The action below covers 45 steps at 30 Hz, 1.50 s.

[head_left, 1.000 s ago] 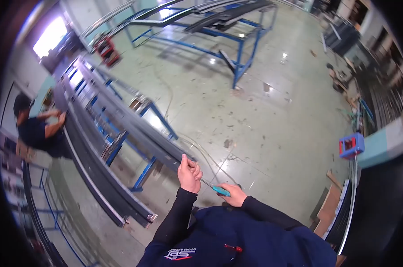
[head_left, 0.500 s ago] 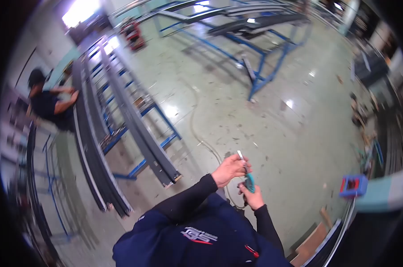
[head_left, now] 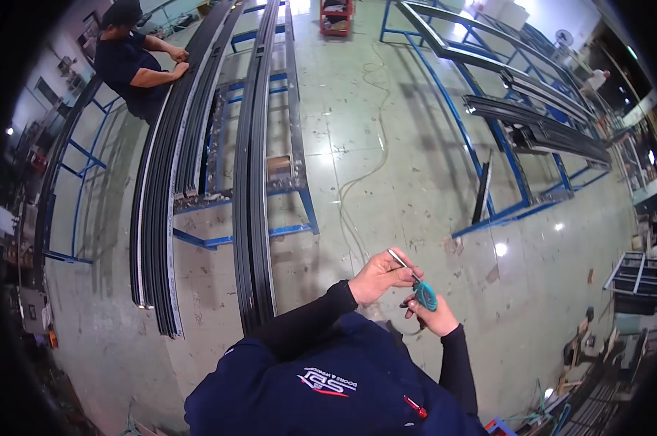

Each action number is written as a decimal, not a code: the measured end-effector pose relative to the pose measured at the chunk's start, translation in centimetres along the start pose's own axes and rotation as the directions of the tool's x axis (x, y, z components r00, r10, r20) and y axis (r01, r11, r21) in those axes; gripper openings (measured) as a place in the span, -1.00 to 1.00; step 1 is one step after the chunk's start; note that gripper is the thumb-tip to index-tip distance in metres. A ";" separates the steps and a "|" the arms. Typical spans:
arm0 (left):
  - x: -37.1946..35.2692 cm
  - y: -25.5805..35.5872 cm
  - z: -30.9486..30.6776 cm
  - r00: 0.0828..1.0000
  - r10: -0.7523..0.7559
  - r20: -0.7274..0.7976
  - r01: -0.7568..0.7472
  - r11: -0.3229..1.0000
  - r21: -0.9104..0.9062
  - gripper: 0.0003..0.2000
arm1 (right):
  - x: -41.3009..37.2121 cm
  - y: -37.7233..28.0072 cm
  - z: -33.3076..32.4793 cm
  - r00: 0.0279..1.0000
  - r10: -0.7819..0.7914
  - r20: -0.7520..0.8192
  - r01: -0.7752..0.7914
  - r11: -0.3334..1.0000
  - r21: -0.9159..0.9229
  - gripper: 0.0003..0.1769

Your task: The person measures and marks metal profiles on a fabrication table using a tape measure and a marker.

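Observation:
In front of my chest is a teal hand tool (head_left: pixel 426 296) with a rounded body and a thin silver strip or rod (head_left: pixel 402 263) reaching up and left from it; its exact kind I cannot make out. My left hand (head_left: pixel 376 279) pinches the silver part between thumb and fingers. Lower and to the right, my right hand (head_left: pixel 439 317) is closed around the teal body, its fingers partly hidden behind it. The two hands are close together above the floor.
Long dark profiles (head_left: pixel 165 167) lie on a blue-framed rack (head_left: pixel 310 211) at left, where a co-worker (head_left: pixel 136 69) leans over them. Another blue rack (head_left: pixel 513 207) with profiles stands at right. A hose (head_left: pixel 383 138) runs along the floor; a red cart (head_left: pixel 335 18) stands far back.
My view has swung left and steadied, so the racks appear further right and more upright. My hands still hold the teal tool, its body now turned more towards me.

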<state>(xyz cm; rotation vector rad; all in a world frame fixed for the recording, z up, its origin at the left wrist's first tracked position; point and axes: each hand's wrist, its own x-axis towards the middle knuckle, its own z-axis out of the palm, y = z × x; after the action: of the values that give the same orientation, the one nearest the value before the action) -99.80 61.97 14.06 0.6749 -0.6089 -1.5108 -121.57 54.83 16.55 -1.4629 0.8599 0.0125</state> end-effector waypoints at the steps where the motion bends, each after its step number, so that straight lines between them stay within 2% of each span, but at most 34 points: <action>1: 2.1 1.3 -0.2 0.999 0.035 -0.016 -0.034 0.999 0.014 -0.85 | 1.7 -2.2 -2.0 0.999 0.043 0.031 -0.042 0.999 -0.033 -0.73; 5: 9.9 6.3 -2.3 0.992 0.121 -0.046 -0.118 0.991 0.069 -0.87 | 10.1 -6.9 -7.5 0.995 -0.021 0.101 0.020 1.000 0.014 -0.76; 10: 22.6 10.0 -8.0 0.988 0.094 -0.126 -0.077 0.989 0.127 -0.87 | 22.8 -9.5 -14.8 0.985 -0.023 0.171 0.016 0.999 0.046 -0.78; 14: 34.8 12.4 -12.4 0.986 0.093 -0.141 -0.076 0.990 0.121 -0.86 | 33.0 -11.9 -22.6 0.981 -0.157 0.114 0.150 0.986 0.065 -0.78; 17: 43.1 16.9 -14.6 0.969 0.148 -0.198 -0.120 0.982 0.146 -0.86 | 40.4 -18.3 -28.7 0.982 -0.038 0.183 0.042 0.999 -0.020 -0.76; 18: 45.3 18.7 -15.4 0.957 0.171 -0.233 -0.138 0.979 0.153 -0.87 | 43.4 -20.8 -30.3 0.973 -0.064 0.222 0.077 0.996 -0.050 -0.76; 19: 46.9 20.6 -16.5 0.940 0.187 -0.284 -0.153 0.979 0.138 -0.88 | 46.2 -23.2 -31.4 0.961 -0.071 0.269 0.097 0.992 -0.082 -0.75; 23: 52.2 26.1 -23.3 0.810 0.389 -0.440 -0.392 0.916 0.088 -0.89 | 60.0 -29.2 -33.6 0.887 -0.053 0.459 0.124 0.984 -0.125 -0.75; 25: 54.5 28.8 -27.6 0.743 0.384 -0.547 -0.426 0.903 0.056 -0.87 | 67.2 -33.1 -33.7 0.847 -0.079 0.526 0.200 0.963 -0.178 -0.74; 26: 55.8 30.3 -29.9 0.710 0.381 -0.592 -0.444 0.895 0.043 -0.86 | 70.7 -35.4 -33.8 0.849 -0.075 0.523 0.261 0.920 -0.292 -0.74; 27: 57.1 32.0 -32.2 0.675 0.391 -0.626 -0.424 0.899 0.105 -0.85 | 74.0 -38.1 -33.7 0.853 -0.078 0.516 0.319 0.861 -0.396 -0.73; 28: 58.4 33.7 -34.6 0.664 0.372 -0.649 -0.463 0.886 0.034 -0.81 | 77.3 -40.2 -33.6 0.859 -0.083 0.505 0.364 0.792 -0.490 -0.73; 29: 59.6 35.3 -37.0 0.658 0.347 -0.668 -0.497 0.867 -0.038 -0.76 | 80.3 -41.7 -33.6 0.855 -0.153 0.496 0.424 0.756 -0.499 -0.71; 30: 61.3 37.2 -39.3 0.654 0.321 -0.685 -0.528 0.842 -0.110 -0.71 | 83.4 -43.8 -33.9 0.860 -0.148 0.489 0.426 0.735 -0.527 -0.71; 31: 63.1 39.4 -41.6 0.633 0.298 -0.715 -0.486 0.871 -0.066 -0.59 | 86.1 -46.0 -34.1 0.864 -0.143 0.483 0.427 0.715 -0.553 -0.71; 33: 67.2 44.5 -44.9 0.638 0.217 -0.739 -0.398 0.914 -0.075 -0.59 | 91.7 -48.9 -35.4 0.849 -0.201 0.488 0.489 0.648 -0.584 -0.71; 35: 72.6 49.8 -48.4 0.636 0.157 -0.756 -0.314 0.947 -0.067 -0.56 | 96.8 -50.9 -36.9 0.841 -0.239 0.486 0.507 0.662 -0.552 -0.69; 36: 75.2 51.8 -50.0 0.669 0.109 -0.735 -0.273 0.956 -0.106 -0.55 | 98.7 -51.7 -37.6 0.849 -0.245 0.469 0.497 0.671 -0.550 -0.67; 39: 83.6 57.8 -56.5 0.769 0.000 -0.639 -0.127 0.980 -0.153 -0.54 | 105.2 -54.8 -39.6 0.922 -0.149 0.356 0.336 0.765 -0.550 -0.62; 42: 92.2 62.5 -63.3 0.789 -0.082 -0.608 -0.025 0.986 -0.165 -0.55 | 113.4 -57.2 -41.5 0.954 -0.213 0.210 0.295 0.794 -0.531 -0.57; 43: 94.9 64.1 -65.4 0.777 -0.098 -0.622 -0.010 0.986 -0.167 -0.56 | 116.4 -58.0 -42.2 0.966 -0.192 0.171 0.253 0.826 -0.503 -0.52; 45: 100.2 67.1 -70.1 0.741 -0.116 -0.661 -0.005 0.984 -0.178 -0.56 | 123.0 -60.5 -44.4 0.938 -0.281 0.204 0.343 0.841 -0.419 -0.51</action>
<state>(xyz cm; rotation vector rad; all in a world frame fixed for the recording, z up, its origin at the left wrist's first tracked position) -4.41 -39.75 9.83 1.0411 0.1009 -1.2291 -25.93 -52.77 10.88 -2.0056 0.5118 0.0692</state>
